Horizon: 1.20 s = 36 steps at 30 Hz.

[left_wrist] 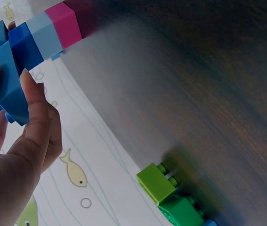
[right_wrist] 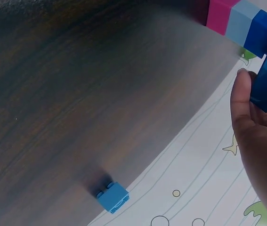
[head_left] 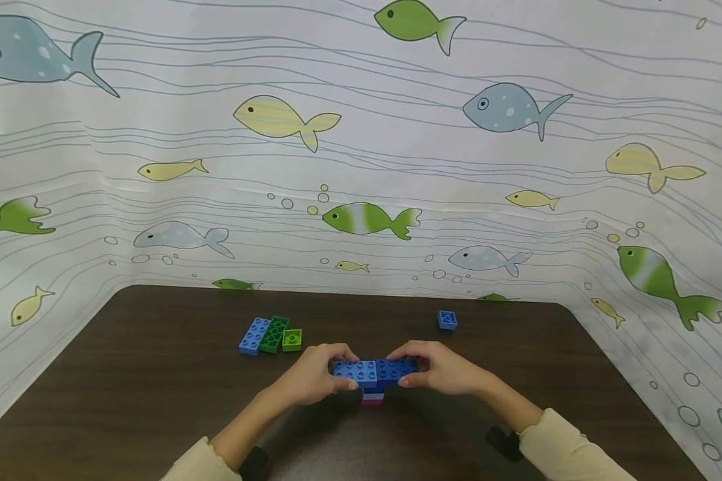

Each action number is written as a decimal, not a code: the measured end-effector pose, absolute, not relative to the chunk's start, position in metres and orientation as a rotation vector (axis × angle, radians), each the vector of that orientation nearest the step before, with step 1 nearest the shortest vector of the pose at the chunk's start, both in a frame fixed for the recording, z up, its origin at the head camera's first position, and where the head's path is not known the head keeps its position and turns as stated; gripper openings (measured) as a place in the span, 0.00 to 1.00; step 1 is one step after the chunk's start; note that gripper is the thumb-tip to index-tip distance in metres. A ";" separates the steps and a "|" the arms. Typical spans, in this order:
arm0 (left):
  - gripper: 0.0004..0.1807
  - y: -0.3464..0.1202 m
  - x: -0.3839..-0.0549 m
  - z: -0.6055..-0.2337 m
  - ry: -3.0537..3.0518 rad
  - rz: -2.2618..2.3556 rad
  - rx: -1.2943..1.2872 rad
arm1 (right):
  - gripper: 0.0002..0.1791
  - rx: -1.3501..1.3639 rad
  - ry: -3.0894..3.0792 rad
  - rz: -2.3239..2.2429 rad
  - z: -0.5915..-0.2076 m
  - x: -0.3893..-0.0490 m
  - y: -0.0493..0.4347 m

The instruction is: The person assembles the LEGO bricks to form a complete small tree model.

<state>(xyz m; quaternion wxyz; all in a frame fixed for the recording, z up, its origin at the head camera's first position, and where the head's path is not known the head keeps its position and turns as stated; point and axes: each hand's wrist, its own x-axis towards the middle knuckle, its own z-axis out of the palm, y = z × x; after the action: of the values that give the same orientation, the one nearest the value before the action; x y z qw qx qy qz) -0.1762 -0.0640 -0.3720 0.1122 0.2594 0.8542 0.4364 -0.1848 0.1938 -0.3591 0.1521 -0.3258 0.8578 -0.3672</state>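
A small tower of toy building bricks stands on the table, with a pink brick (left_wrist: 65, 23) at the bottom, a pale blue brick (left_wrist: 44, 36) above it and a dark blue brick (left_wrist: 26, 45) over that. Two long bricks lie end to end across its top. My left hand (head_left: 313, 374) pinches the lighter blue long brick (head_left: 356, 373) between thumb and fingers. Its darker blue neighbour (head_left: 396, 369) is held at the outer end by my right hand (head_left: 442, 367). Inner ends of the two long bricks meet above the tower.
Left of the hands, a blue brick (head_left: 254, 336), a dark green brick (head_left: 274, 335) and a lime green brick (head_left: 291, 340) lie close together. A small blue brick (head_left: 448, 320) sits farther back on the right. Fish-patterned sheeting (head_left: 361, 147) rises behind the dark wooden table (head_left: 156, 381).
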 end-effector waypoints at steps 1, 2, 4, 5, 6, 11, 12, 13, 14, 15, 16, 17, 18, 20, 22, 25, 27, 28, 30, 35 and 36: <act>0.15 -0.064 -0.176 -0.372 2.504 1.283 0.761 | 0.18 -0.935 2.462 -1.053 -0.359 -0.185 0.194; 0.15 -0.064 -0.176 -0.372 2.503 1.285 0.761 | 0.18 -0.936 2.462 -1.051 -0.359 -0.185 0.194; 0.15 -0.064 -0.176 -0.372 2.499 1.287 0.760 | 0.18 -0.939 2.463 -1.049 -0.359 -0.185 0.194; 0.15 -0.064 -0.176 -0.372 2.497 1.289 0.759 | 0.18 -0.940 2.465 -1.048 -0.359 -0.185 0.194; 0.15 -0.064 -0.176 -0.372 2.495 1.291 0.758 | 0.17 -0.942 2.466 -1.049 -0.359 -0.185 0.194; 0.15 -0.063 -0.176 -0.372 2.497 1.295 0.768 | 0.17 -0.941 2.477 -1.048 -0.360 -0.185 0.193; 0.15 -0.063 -0.176 -0.372 2.497 1.296 0.770 | 0.17 -0.940 2.480 -1.048 -0.361 -0.186 0.193; 0.14 -0.063 -0.176 -0.372 2.498 1.296 0.773 | 0.17 -0.941 2.483 -1.048 -0.361 -0.186 0.193; 0.14 -0.063 -0.176 -0.373 2.500 1.295 0.777 | 0.16 -0.940 2.485 -1.051 -0.361 -0.186 0.193; 0.14 -0.063 -0.176 -0.373 2.502 1.294 0.781 | 0.16 -0.937 2.486 -1.054 -0.361 -0.186 0.193; 0.14 -0.063 -0.176 -0.373 2.502 1.294 0.782 | 0.16 -0.934 2.486 -1.058 -0.361 -0.186 0.193; 0.14 -0.063 -0.176 -0.373 2.504 1.294 0.783 | 0.16 -0.930 2.486 -1.062 -0.361 -0.186 0.192; 0.14 -0.063 -0.176 -0.374 2.506 1.293 0.784 | 0.16 -0.926 2.488 -1.065 -0.361 -0.186 0.192; 0.14 -0.063 -0.176 -0.374 2.511 1.290 0.785 | 0.16 -0.916 2.487 -1.075 -0.361 -0.185 0.191; 0.14 -0.064 -0.176 -0.374 2.514 1.288 0.785 | 0.16 -0.909 2.486 -1.085 -0.362 -0.185 0.191; 0.14 -0.064 -0.177 -0.374 2.523 1.281 0.788 | 0.16 -0.909 2.487 -1.097 -0.365 -0.185 0.190; 0.14 -0.065 -0.177 -0.374 2.530 1.278 0.793 | 0.17 -0.909 2.488 -1.102 -0.366 -0.185 0.190; 0.14 -0.065 -0.177 -0.375 2.532 1.277 0.795 | 0.17 -0.911 2.488 -1.106 -0.366 -0.185 0.190; 0.14 -0.065 -0.177 -0.375 2.543 1.270 0.804 | 0.17 -0.906 2.488 -1.110 -0.366 -0.184 0.190; 0.14 -0.065 -0.176 -0.377 2.570 1.260 0.824 | 0.17 -0.884 2.496 -1.099 -0.364 -0.182 0.190; 0.14 -0.065 -0.176 -0.378 2.574 1.259 0.825 | 0.17 -0.881 2.495 -1.100 -0.364 -0.182 0.190</act>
<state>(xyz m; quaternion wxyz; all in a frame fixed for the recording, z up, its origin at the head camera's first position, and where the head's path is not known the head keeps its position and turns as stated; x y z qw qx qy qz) -0.1763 -0.0647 -0.3776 0.0798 0.2759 0.8604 0.4208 -0.1819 0.1901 -0.3637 0.1374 -0.3045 0.8624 -0.3802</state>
